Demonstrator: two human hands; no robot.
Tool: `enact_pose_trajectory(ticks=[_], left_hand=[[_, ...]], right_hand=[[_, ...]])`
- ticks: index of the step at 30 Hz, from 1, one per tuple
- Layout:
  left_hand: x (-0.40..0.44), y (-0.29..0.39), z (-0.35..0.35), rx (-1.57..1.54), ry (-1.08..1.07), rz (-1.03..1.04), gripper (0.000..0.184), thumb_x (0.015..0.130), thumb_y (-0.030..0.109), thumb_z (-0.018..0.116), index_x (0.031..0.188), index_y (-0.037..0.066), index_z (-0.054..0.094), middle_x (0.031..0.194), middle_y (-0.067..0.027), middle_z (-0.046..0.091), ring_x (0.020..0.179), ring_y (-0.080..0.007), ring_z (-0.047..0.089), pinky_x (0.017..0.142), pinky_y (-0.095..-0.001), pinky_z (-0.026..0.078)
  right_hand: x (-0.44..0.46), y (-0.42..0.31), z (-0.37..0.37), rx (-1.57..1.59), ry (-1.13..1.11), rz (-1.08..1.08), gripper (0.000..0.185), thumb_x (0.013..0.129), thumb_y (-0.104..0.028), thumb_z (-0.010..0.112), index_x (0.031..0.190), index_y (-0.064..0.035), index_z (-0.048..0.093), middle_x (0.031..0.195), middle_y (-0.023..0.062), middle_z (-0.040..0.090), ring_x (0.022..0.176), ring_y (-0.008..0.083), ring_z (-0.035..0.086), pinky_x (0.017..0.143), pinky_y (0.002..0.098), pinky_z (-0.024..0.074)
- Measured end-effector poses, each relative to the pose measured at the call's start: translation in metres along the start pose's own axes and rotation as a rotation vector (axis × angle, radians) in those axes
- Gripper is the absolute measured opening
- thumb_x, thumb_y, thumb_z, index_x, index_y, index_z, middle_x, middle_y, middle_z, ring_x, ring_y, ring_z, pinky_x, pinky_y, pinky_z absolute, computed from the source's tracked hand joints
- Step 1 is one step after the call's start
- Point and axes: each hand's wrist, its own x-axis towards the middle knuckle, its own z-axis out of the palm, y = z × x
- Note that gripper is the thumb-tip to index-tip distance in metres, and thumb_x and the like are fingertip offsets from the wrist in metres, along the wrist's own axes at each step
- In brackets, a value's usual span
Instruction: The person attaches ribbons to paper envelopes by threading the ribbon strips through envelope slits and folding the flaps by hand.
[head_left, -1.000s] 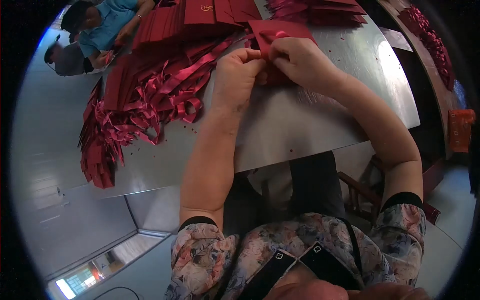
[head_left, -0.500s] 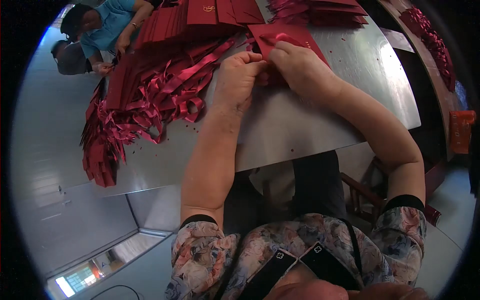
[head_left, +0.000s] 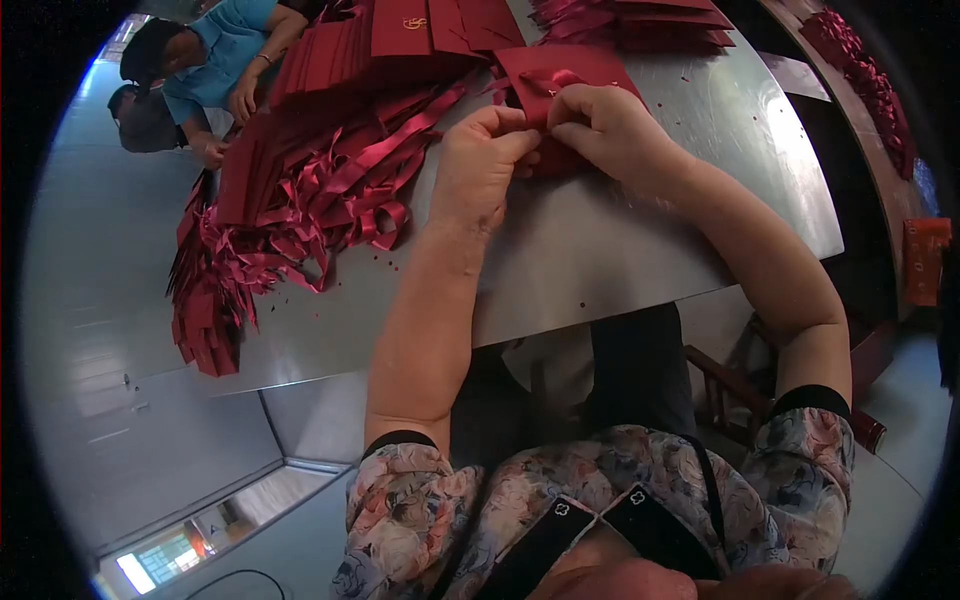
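Observation:
A flat dark red paper bag (head_left: pixel 600 65) lies on the metal table in front of me, with a short loop of red ribbon (head_left: pixel 566 77) across its face. My left hand (head_left: pixel 482 165) is closed at the bag's near left edge, thumb pressed to its forefinger. Right beside it, my right hand (head_left: pixel 615 130) pinches with thumb and fingertips over the bag, at the ribbon. The fingertips almost meet, and what lies exactly between them is mostly hidden.
Stacked red bags (head_left: pixel 340 60) with a tangle of loose ribbons (head_left: pixel 330 200) spread along my left. More red bags (head_left: pixel 670 25) sit at the back. Across the table, a person in a blue shirt (head_left: pixel 225 45) handles bags. The metal table's (head_left: pixel 560 260) near edge runs before me.
My right hand has shifted slightly right and down, its fingers now more curled in a pinch. My left hand stays nearly in place. The bag has barely moved.

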Motion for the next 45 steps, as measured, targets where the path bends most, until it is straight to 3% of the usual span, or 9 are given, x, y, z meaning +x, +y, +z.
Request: enact_pose_trajectory(ticks=[1, 3, 9, 22, 25, 27, 33, 40, 45], left_hand=[[0.001, -0.001, -0.001, 0.001, -0.002, -0.003, 0.014, 0.085, 0.004, 0.067, 0.099, 0.005, 0.064, 0.084, -0.0017, 0.066, 0.067, -0.0095, 0.058, 0.061, -0.0229, 0.045], [0.004, -0.003, -0.006, -0.089, 0.026, -0.069, 0.015, 0.084, 0.003, 0.067, 0.099, 0.006, 0.063, 0.083, 0.0001, 0.065, 0.067, -0.0085, 0.057, 0.060, -0.0226, 0.043], [0.009, 0.000, -0.015, -0.241, -0.121, -0.182, 0.016, 0.085, 0.001, 0.065, 0.100, 0.007, 0.062, 0.078, 0.0035, 0.060, 0.064, -0.0064, 0.052, 0.058, -0.0220, 0.040], [0.006, 0.001, -0.010, -0.193, -0.103, -0.083, 0.017, 0.084, 0.002, 0.067, 0.100, 0.008, 0.062, 0.077, 0.0040, 0.060, 0.064, -0.0064, 0.054, 0.057, -0.0228, 0.043], [0.003, 0.003, -0.008, -0.148, -0.081, -0.082, 0.018, 0.084, 0.003, 0.067, 0.101, 0.007, 0.063, 0.078, 0.0028, 0.062, 0.065, -0.0077, 0.056, 0.058, -0.0230, 0.046], [0.002, 0.002, -0.006, -0.134, -0.074, -0.036, 0.020, 0.084, 0.004, 0.067, 0.104, 0.006, 0.064, 0.081, 0.0016, 0.064, 0.065, -0.0086, 0.057, 0.059, -0.0229, 0.047], [0.000, 0.001, 0.000, -0.131, -0.096, -0.025, 0.019, 0.088, 0.004, 0.063, 0.106, 0.002, 0.063, 0.085, -0.0027, 0.066, 0.070, -0.0107, 0.061, 0.064, -0.0272, 0.053], [0.002, 0.003, -0.005, -0.209, -0.143, -0.110, 0.019, 0.090, 0.003, 0.060, 0.109, 0.000, 0.062, 0.088, -0.0051, 0.066, 0.067, -0.0122, 0.062, 0.063, -0.0278, 0.054], [0.003, 0.002, -0.009, -0.002, -0.210, -0.050, 0.019, 0.088, 0.002, 0.062, 0.107, 0.001, 0.064, 0.083, -0.0029, 0.064, 0.063, -0.0104, 0.060, 0.058, -0.0240, 0.050]], right_hand=[[-0.001, 0.000, -0.002, 0.001, 0.001, 0.004, 0.012, 0.082, -0.009, 0.062, 0.090, 0.0000, 0.065, 0.077, 0.0173, 0.065, 0.069, 0.0290, 0.065, 0.064, 0.0356, 0.0502], [-0.001, -0.002, -0.005, 0.069, -0.040, 0.068, 0.004, 0.086, -0.003, 0.061, 0.087, 0.0007, 0.060, 0.071, 0.0023, 0.057, 0.064, 0.0096, 0.051, 0.059, 0.0260, 0.0430], [0.000, -0.005, -0.011, 0.308, -0.161, 0.193, 0.003, 0.089, -0.005, 0.059, 0.090, -0.0022, 0.060, 0.073, -0.0024, 0.054, 0.064, 0.0045, 0.049, 0.058, 0.0204, 0.0405], [-0.002, -0.001, -0.005, 0.238, -0.095, 0.068, 0.005, 0.088, -0.003, 0.059, 0.092, -0.0005, 0.060, 0.077, -0.0003, 0.056, 0.070, 0.0066, 0.051, 0.061, 0.0237, 0.0434], [-0.004, -0.003, -0.002, 0.041, -0.022, -0.071, 0.008, 0.085, -0.002, 0.060, 0.093, 0.0010, 0.060, 0.077, 0.0065, 0.060, 0.071, 0.0143, 0.056, 0.065, 0.0286, 0.0464], [-0.006, -0.008, -0.002, -0.121, 0.009, -0.128, 0.012, 0.081, -0.006, 0.059, 0.091, 0.0020, 0.061, 0.088, 0.0166, 0.065, 0.082, 0.0337, 0.065, 0.071, 0.0351, 0.0512], [-0.016, -0.019, 0.003, -0.601, -0.003, -0.440, 0.016, 0.080, -0.007, 0.059, 0.094, -0.0007, 0.053, 0.091, 0.0129, 0.056, 0.079, 0.0339, 0.063, 0.071, 0.0408, 0.0541], [-0.006, -0.008, -0.005, -0.204, 0.082, -0.138, 0.016, 0.077, -0.009, 0.067, 0.088, 0.0006, 0.061, 0.082, 0.0133, 0.064, 0.076, 0.0310, 0.064, 0.067, 0.0379, 0.0518], [-0.006, -0.004, -0.008, 0.099, 0.021, 0.056, 0.017, 0.076, -0.013, 0.074, 0.080, 0.0010, 0.065, 0.072, 0.0117, 0.064, 0.064, 0.0196, 0.061, 0.061, 0.0318, 0.0487]])
